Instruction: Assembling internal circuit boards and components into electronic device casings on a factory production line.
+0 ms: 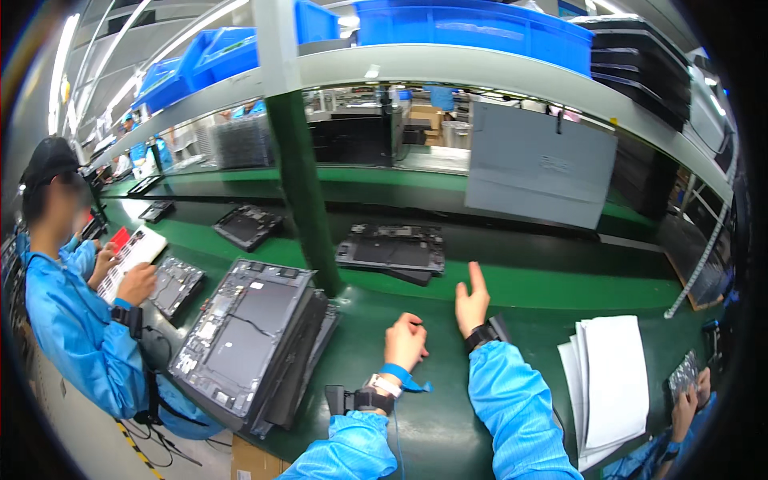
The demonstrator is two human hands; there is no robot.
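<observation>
My left hand [406, 342] is above the green bench with its fingers curled in. Nothing shows in it, and a blue wrist strap with a thin cord sits behind it. Farther right, my right hand [472, 302] holds nothing, its index finger stretched toward the far side and its thumb apart. Beyond both hands, an opened laptop base [392, 248] with bare inner parts lies on the dark strip, with a dark flat piece partly under it. A stack of opened laptop bases [244, 340] stands to the left of my left hand, touching neither hand.
A green post [298, 184] rises beside the stack. White sheets [612, 384] lie at the right, and a grey panel [540, 164] hangs beyond. A co-worker [76, 296] at left handles a white keyboard panel; another person's hands [688, 400] hold a part at far right.
</observation>
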